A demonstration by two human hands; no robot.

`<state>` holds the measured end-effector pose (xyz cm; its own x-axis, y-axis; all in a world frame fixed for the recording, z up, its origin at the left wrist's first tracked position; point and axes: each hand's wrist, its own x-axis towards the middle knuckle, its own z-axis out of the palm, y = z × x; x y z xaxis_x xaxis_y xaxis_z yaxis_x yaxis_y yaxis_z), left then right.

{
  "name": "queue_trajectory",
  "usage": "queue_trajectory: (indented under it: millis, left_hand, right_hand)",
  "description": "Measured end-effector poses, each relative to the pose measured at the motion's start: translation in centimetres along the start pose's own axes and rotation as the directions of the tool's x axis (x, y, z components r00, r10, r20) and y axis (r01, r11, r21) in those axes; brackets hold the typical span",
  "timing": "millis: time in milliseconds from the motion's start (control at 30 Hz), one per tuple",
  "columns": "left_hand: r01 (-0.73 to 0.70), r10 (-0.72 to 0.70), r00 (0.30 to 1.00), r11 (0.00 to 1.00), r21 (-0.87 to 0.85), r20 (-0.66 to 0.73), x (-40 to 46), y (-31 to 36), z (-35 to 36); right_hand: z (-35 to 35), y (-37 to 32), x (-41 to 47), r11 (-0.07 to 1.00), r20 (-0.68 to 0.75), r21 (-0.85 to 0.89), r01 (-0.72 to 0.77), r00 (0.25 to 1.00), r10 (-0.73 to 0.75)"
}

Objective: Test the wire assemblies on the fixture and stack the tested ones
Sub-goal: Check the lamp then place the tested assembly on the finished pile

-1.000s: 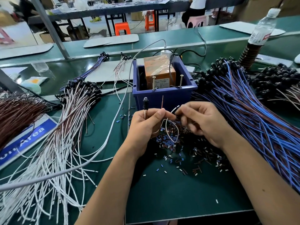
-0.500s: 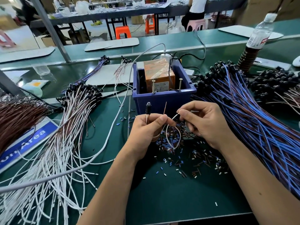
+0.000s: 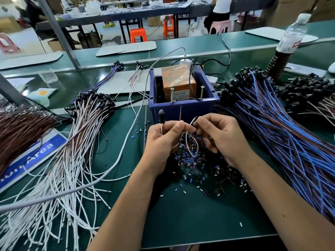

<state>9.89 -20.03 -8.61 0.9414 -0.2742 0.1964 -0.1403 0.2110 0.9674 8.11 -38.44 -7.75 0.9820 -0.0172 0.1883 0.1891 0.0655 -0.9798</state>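
One green matte desk [image 3: 181, 214]. Two hands: left hand [image 3: 161, 142] is pinching one thin white wire assembly [image 3: 189, 144], black cap upright; right hand [image 3: 221, 136] is pinching its looped free end. Behind them, one blue plastic box fixture [image 3: 183, 109] is standing mid-desk, two screws upright.

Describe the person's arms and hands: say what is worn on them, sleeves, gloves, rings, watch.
Both forearms are bare as far as the frame shows, with no sleeves in view. The left hand and right hand wear no gloves. No watch, wristband or ring is visible on either, and no cables or markings are on the arms.
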Motion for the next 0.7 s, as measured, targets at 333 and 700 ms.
queue_trajectory:
  millis: [333, 700]
  left_hand:
    - [-0.043, 0.048, 0.997, 0.996, -0.075, 0.066, -0.7, 0.6, 1.5]
    - [-0.274, 0.405, 0.836, 0.893, 0.358, -0.37, -0.1, 0.2, 2.1]
  right_hand:
    - [-0.1, -0.3, -0.1, 0.977, 0.136, 0.194, -0.089, 0.989, 0.063]
    - [-0.7, -0.6, 0.7, 0.973, -0.135, 0.16, 0.166, 0.98, -0.145]
